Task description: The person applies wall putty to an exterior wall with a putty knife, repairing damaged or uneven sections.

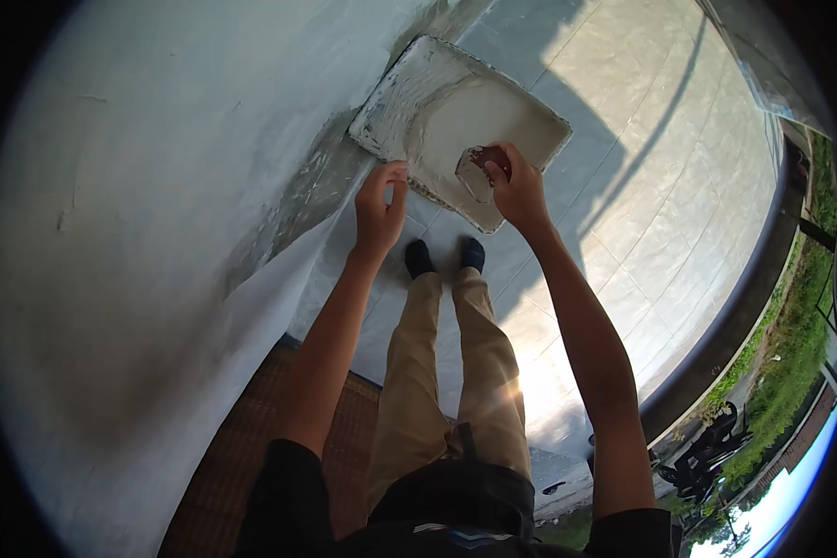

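A square shallow tray, smeared with whitish paste along its walls and bottom, is in front of me at the foot of the wall. My right hand grips a flat scraper, dark red near my fingers and coated pale on its face, over the tray's near right part. At the near left rim, my left hand has its thumb and fingers closed against the tray's edge. The fingertips' exact hold there is partly hidden.
On the left rises a grey-white plastered wall. My feet stand on pale floor tiles, part sunlit. A brown woven mat lies at lower left. Beyond a dark edge at right are grass and a parked motorbike.
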Tool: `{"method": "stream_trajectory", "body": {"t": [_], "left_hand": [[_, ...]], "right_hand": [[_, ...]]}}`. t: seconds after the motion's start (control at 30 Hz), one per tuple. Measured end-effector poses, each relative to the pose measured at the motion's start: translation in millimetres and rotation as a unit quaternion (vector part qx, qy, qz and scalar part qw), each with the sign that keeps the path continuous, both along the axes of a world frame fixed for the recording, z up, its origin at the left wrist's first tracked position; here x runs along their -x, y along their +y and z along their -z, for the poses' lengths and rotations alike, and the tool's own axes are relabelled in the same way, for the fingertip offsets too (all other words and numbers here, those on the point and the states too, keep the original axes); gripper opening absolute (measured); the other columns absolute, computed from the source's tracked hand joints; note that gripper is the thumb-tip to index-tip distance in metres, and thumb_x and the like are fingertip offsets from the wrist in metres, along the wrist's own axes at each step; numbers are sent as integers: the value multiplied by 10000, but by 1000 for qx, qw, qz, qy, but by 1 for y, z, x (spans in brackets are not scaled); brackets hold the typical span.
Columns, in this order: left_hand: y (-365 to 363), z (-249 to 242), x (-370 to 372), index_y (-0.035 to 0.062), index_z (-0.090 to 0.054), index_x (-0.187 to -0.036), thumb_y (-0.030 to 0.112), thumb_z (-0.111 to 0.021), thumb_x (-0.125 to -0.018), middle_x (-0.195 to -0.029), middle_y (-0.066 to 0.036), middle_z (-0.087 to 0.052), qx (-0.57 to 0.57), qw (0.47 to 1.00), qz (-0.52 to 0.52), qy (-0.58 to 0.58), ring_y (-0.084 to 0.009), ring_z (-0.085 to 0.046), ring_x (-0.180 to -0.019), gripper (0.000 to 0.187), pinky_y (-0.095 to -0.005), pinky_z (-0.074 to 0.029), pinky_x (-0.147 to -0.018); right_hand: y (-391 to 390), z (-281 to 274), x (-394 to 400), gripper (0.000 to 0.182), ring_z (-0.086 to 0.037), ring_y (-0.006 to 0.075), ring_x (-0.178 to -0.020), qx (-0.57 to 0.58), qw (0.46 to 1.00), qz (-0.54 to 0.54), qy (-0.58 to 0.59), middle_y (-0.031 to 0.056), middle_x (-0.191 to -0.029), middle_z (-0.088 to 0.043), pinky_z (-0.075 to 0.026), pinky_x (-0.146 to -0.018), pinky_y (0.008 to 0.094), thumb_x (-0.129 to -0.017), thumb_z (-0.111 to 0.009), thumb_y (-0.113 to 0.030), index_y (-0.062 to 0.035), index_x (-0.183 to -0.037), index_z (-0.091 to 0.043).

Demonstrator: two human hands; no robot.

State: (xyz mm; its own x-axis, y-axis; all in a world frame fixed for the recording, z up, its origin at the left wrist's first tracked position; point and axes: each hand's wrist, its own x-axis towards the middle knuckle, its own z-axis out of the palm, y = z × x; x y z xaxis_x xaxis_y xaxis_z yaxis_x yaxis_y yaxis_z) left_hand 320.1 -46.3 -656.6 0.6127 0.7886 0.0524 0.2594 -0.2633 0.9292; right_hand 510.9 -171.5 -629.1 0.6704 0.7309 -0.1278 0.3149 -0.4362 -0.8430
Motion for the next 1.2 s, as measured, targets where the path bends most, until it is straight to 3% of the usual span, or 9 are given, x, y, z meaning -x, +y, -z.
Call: {"method": "stream_trajectory", "body": {"t": [0.07,0.2,0.33,0.47,0.67,0.9,0.97,1.1,1.2], "left_hand": [[-9,18,4,5,-645,-1122,33,-567,-966,-1048,-112,-677,26,1000,6,12,-192,-668,-974,177,-323,-531,-867],[-17,45,5,6,-621,-1147,19,-568,-957,-1080,-113,-649,43,999,15,9,-189,-652,-976,197,-317,-525,-871],[-21,63,4,8,-602,-1161,6,-572,-939,-1113,-130,-624,-15,999,32,16,-228,-638,-1005,223,-337,-513,-905],[-21,66,1,-3,-593,-1140,18,-582,-919,-1057,-167,-613,-33,999,30,19,-312,-623,-994,222,-391,-492,-894],[-21,67,3,-3,-599,-1137,12,-573,-917,-1103,-182,-612,-44,998,41,32,-354,-611,-1043,222,-411,-484,-915],[-22,68,3,-1,-600,-1140,13,-572,-912,-1114,-179,-611,-47,998,39,28,-358,-606,-1051,230,-422,-483,-920],[-22,68,3,4,-601,-1144,19,-576,-909,-1124,-174,-608,-55,997,48,29,-353,-593,-1070,236,-427,-475,-935],[-24,70,3,16,-618,-1160,26,-579,-923,-1158,-154,-618,-89,994,51,44,-318,-612,-1089,241,-392,-477,-934],[-26,71,4,14,-598,-1162,25,-580,-908,-1166,-165,-594,-75,995,51,47,-345,-573,-1104,255,-431,-463,-954]], "right_hand": [[0,19,9,226,-685,352,-960,15,999,-38,-8,159,-1008,-710,-522,-830,422,-885,-629,-30,-27,-1109,-603],[3,48,20,212,-700,332,-951,18,997,-69,7,171,-994,-713,-529,-825,388,-896,-609,-4,-20,-1107,-617],[6,68,27,193,-697,336,-956,35,996,-84,-21,170,-990,-711,-527,-824,400,-901,-589,12,-1,-1092,-613],[9,77,31,192,-692,340,-961,30,993,-105,-38,171,-1000,-709,-526,-826,406,-902,-580,14,4,-1090,-615],[12,76,31,211,-689,344,-957,30,993,-107,-50,163,-1004,-710,-526,-825,406,-894,-584,15,-8,-1101,-621],[12,75,28,214,-689,348,-958,28,995,-92,-16,174,-994,-710,-525,-827,400,-888,-596,10,-2,-1100,-624],[12,76,25,205,-676,375,-946,44,995,-95,-5,170,-1005,-711,-514,-817,446,-895,-582,-7,-23,-1097,-614],[12,78,22,208,-670,388,-953,20,995,-92,32,185,-995,-710,-503,-837,451,-891,-590,-13,-19,-1096,-624],[13,77,19,199,-669,389,-959,45,993,-103,25,187,-982,-712,-499,-840,451,-895,-598,-24,-19,-1092,-629]]}}
